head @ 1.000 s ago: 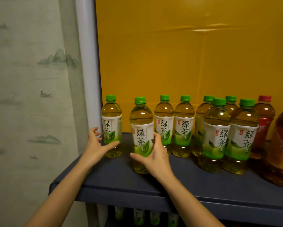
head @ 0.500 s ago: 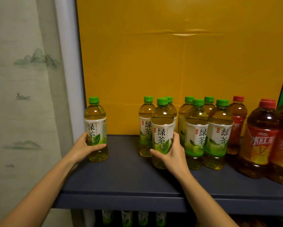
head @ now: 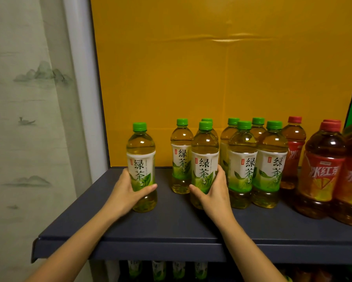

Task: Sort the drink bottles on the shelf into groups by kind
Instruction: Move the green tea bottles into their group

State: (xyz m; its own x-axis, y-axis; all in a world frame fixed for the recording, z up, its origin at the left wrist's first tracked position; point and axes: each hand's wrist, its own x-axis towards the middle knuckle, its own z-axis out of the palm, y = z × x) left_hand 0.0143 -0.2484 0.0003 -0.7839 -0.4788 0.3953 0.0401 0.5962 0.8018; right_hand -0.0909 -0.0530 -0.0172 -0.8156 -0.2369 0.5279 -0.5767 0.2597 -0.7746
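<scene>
Left hand (head: 126, 193): wrapped around a lone green tea bottle (head: 141, 167), held upright on the shelf (head: 171, 226).
Right hand (head: 213, 193): clasped on a second green tea bottle (head: 204, 159), just beside the green group.

Green-capped bottles (head: 205, 159) of pale yellow-green tea with white-and-green leaf labels, red-capped bottles (head: 321, 169) of amber tea with red-orange labels, dark grey-blue shelf (head: 171, 226), mustard-yellow back panel (head: 211, 78), pale curtain (head: 24, 98) with ink-wash mountains.

green tea bottles (head: 242, 159) on shelf (head: 171, 226), left of red tea bottles (head: 321, 169)
</scene>
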